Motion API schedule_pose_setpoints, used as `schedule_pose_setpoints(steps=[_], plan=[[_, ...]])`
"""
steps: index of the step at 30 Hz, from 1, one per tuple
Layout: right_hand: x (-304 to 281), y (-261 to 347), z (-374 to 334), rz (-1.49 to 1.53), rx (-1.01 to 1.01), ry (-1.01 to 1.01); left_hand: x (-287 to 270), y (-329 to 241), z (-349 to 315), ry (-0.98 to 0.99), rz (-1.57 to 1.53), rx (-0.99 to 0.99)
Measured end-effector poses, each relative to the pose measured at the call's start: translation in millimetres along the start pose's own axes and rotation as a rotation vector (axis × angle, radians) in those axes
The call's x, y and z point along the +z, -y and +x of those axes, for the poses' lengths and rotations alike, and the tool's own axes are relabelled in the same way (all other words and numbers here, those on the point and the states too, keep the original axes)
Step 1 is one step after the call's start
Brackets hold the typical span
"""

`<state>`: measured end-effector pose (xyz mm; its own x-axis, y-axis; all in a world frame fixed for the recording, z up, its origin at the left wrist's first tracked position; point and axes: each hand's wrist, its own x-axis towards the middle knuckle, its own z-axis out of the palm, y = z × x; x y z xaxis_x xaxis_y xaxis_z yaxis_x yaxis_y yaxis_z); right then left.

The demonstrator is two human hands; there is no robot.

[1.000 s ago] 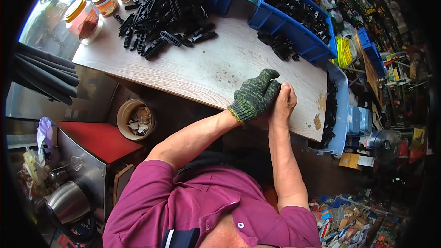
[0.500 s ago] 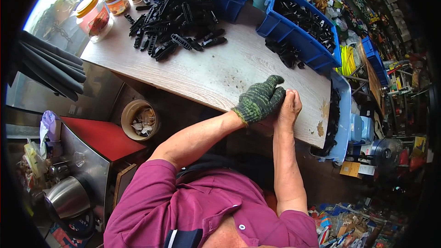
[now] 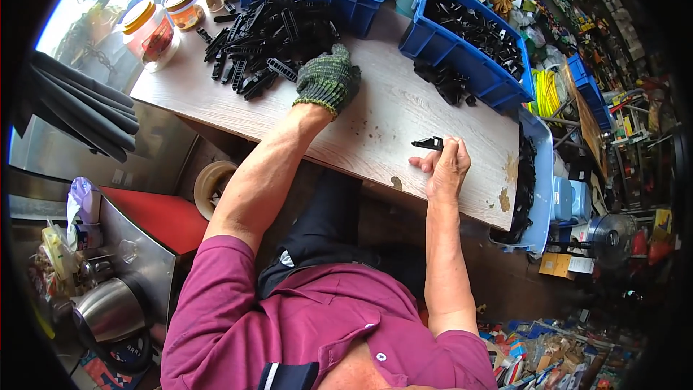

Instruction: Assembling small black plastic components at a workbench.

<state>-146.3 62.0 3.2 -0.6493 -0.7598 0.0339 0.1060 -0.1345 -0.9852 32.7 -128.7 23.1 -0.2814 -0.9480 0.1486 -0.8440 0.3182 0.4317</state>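
The bare right hand (image 3: pixel 446 167) is closed, pinching a small black plastic part (image 3: pixel 426 143) above the counter (image 3: pixel 382 126), near its front edge. The gloved left hand (image 3: pixel 328 76) has curled fingers beside the pile of black parts (image 3: pixel 260 36); whether it grips anything cannot be told. A blue bin (image 3: pixel 354 11) stands behind the pile.

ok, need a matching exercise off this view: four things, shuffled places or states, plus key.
1. left hand
2. right hand
3. light blue tub
4. metal kettle

A. beside the table's right end
B. bare, holding a black part
C. lower left of the picture
D. gloved, at the black pile's edge

Pairs: 1-D, 2-B, 3-A, 4-C
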Motion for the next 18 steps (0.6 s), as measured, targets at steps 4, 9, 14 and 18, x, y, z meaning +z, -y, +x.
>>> schedule_pose_setpoints(steps=[4,9,14,18], plan=[[-1.4,2.6,-0.9,0.014,0.001,0.008,1.3,1.1,-11.0,-0.015,0.015,0.067],[-0.2,3.0,-1.4,-0.015,-0.002,0.021,2.8,21.4,-14.6,-0.138,-0.049,0.148],[-1.3,1.0,-0.2,-0.014,-0.026,0.024,2.0,19.8,-15.7,-0.150,-0.021,0.179],[-1.4,1.3,-1.3,0.030,-0.009,0.018,7.4,14.7,-33.7,-0.218,-0.039,0.318]])
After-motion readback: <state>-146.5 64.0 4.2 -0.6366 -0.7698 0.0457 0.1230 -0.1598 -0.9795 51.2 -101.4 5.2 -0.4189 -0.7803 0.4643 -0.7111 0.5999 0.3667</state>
